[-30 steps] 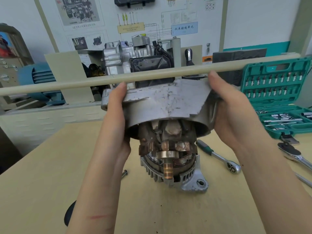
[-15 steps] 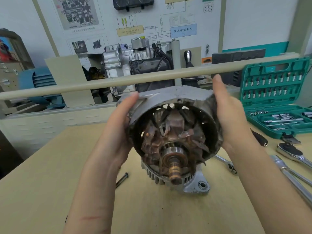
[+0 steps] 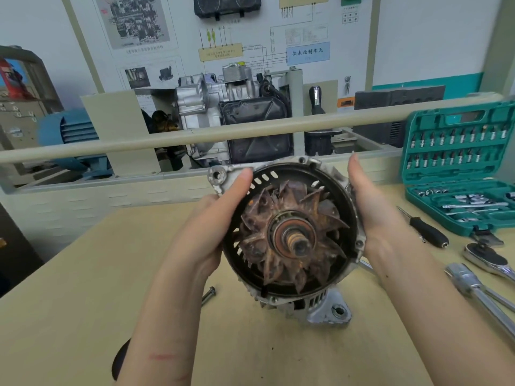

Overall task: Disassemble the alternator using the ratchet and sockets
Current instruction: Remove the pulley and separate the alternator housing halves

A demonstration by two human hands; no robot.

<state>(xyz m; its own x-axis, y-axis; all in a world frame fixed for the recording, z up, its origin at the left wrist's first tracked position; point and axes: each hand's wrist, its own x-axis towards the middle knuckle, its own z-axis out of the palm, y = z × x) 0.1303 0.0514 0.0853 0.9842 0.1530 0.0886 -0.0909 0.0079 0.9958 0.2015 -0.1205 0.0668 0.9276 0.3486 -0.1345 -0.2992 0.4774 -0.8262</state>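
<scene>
Alternator housing (image 3: pixel 338 176), its rusty rotor (image 3: pixel 292 238) facing the viewer, is held up above the wooden table (image 3: pixel 83 288), left hand (image 3: pixel 206 232) and right hand (image 3: pixel 373 207) grasping its opposite rims, over the other casing half (image 3: pixel 320 307).

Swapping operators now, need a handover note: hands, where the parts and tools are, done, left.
Left hand and right hand hold the housing half with rotor between them above the table, open side toward the camera.
Other housing half lies on the table below it; one long bolt lies to its left.
Ratchets and a screwdriver lie at right by the open socket case.
Done: housing split.
Left: probably freeing the rusty rotor from the held half.
</scene>
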